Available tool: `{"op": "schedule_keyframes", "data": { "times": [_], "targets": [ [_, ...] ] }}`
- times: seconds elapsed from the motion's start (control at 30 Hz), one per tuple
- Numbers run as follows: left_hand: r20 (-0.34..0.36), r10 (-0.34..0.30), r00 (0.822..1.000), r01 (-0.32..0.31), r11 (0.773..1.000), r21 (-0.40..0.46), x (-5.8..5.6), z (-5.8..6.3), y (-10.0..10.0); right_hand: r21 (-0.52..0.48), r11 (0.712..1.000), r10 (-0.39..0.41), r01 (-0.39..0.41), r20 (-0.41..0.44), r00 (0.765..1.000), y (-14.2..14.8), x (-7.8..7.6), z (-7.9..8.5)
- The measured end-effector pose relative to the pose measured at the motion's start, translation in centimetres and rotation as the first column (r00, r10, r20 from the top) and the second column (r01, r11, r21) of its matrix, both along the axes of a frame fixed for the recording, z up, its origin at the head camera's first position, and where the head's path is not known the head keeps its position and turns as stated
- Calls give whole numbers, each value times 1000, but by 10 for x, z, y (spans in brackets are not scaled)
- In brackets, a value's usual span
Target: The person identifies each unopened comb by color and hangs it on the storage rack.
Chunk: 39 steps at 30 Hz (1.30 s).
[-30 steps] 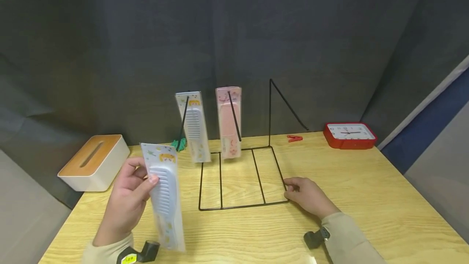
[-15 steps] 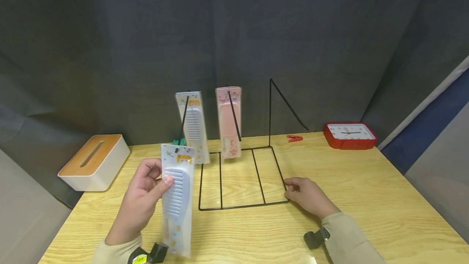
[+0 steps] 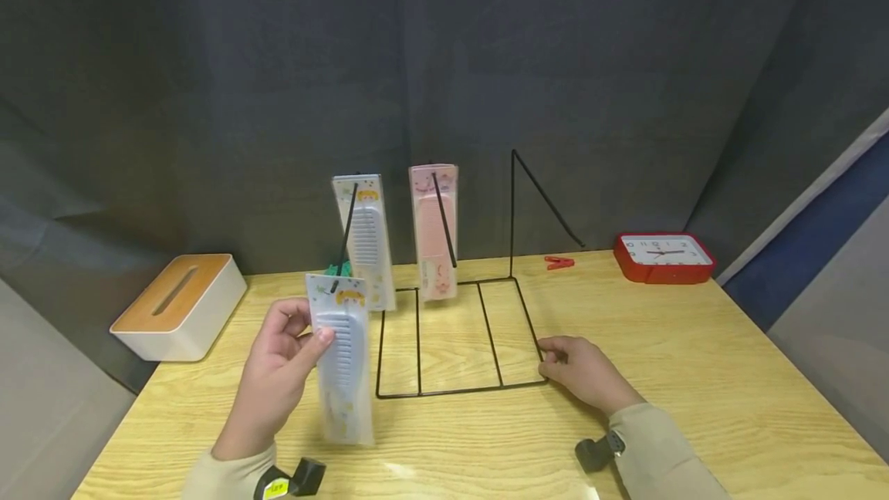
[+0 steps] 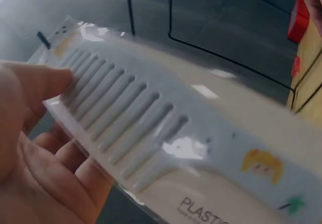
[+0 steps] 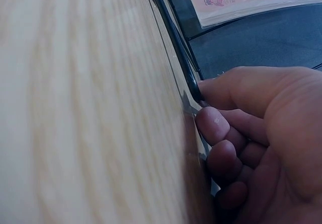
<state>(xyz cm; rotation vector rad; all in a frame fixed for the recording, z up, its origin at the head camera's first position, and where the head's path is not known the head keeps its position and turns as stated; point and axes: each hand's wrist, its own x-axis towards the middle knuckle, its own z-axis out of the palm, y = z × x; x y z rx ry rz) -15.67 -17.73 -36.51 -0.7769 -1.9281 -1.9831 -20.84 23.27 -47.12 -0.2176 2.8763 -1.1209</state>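
Observation:
My left hand (image 3: 278,369) pinches a packaged blue comb (image 3: 343,361) by its left edge, thumb across the front. The tip of the rack's left prong (image 3: 345,230) shows through the top of that package; in the left wrist view the black tip (image 4: 44,39) pokes out there. Behind it another packaged blue comb (image 3: 366,234) hangs on the same prong. On the middle prong hangs a packaged pink comb (image 3: 437,253). My right hand (image 3: 586,373) pinches the front right corner of the black wire rack (image 3: 458,392), thumb and forefinger on the wire (image 5: 183,58).
The rack's right prong (image 3: 549,199) juts forward with nothing on it. A tissue box (image 3: 174,307) stands at left, a red clock (image 3: 663,257) at right. A red clip (image 3: 559,262) and something green (image 3: 336,270) lie at the back, before a dark curtain (image 3: 444,60).
My left hand has carried the packaged comb rightward to the left prong, whose tip has come through the package top; its lower end has swung back. My right hand stays on the rack.

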Motion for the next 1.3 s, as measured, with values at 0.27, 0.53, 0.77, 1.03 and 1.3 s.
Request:
{"op": "schedule_keyframes", "data": {
  "times": [0.27,0.53,0.77,1.03,1.3],
  "targets": [
    [-2,194,981,-194,980,-35,-5,-5,7,-10,1000,4,-4,-10,1000,1,1,0],
    [39,315,948,-309,945,-102,-14,-16,5,-22,1000,8,-9,-14,1000,-1,0,-2],
    [109,316,942,-302,944,-131,-31,-12,7,-23,1000,-1,1,-12,1000,-1,1,-1],
    [172,330,928,-306,940,-153,-54,-5,12,-16,1000,-9,9,-20,1000,0,1,-2],
    [207,366,907,-341,928,-147,-77,-2,16,-16,1000,-14,14,-23,1000,1,1,-3]
  ]
}}
